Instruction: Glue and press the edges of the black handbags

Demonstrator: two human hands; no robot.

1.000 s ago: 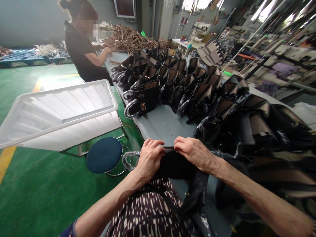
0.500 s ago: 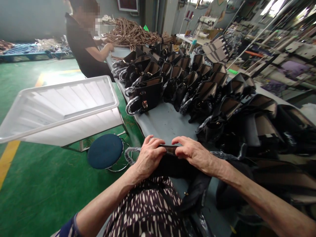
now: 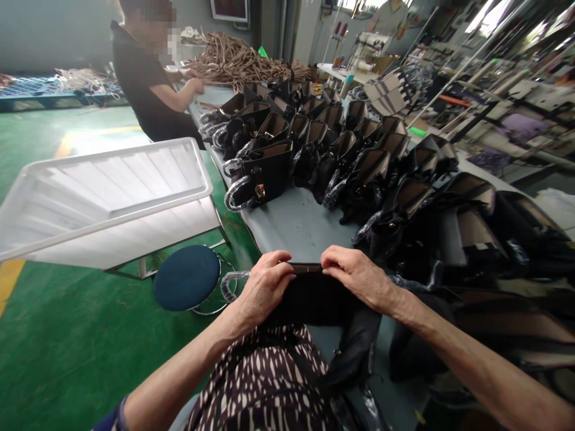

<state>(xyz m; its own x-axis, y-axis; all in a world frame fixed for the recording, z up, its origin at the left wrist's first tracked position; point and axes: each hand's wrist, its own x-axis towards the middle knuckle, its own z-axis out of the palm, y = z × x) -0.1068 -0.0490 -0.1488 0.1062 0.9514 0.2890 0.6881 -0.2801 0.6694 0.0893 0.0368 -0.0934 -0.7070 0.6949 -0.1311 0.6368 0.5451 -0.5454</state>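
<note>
A black bag point(image 3: 309, 299) with a brown inner edge lies across the front of my lap, its top rim facing away from me. My left hand point(image 3: 268, 281) pinches the left part of that rim. On the right part, my right hand point(image 3: 354, 272) grips the same rim between thumb and fingers. A plastic-wrapped handle point(image 3: 230, 286) sticks out to the left of my left hand. Black straps hang at the bag's right side, below my right wrist.
Many black bags point(image 3: 274, 170) stand on the grey table point(image 3: 299, 224) ahead and right. At left are a white tray point(image 3: 112, 230) and a blue stool point(image 3: 187, 276). A person point(image 3: 139, 78) sits beyond, near a pile of brown strips point(image 3: 233, 60).
My hands have closed on the bag's rim and sit slightly farther apart. The rim now looks flatter, and more of the black panel shows. The whole view has shifted slightly.
</note>
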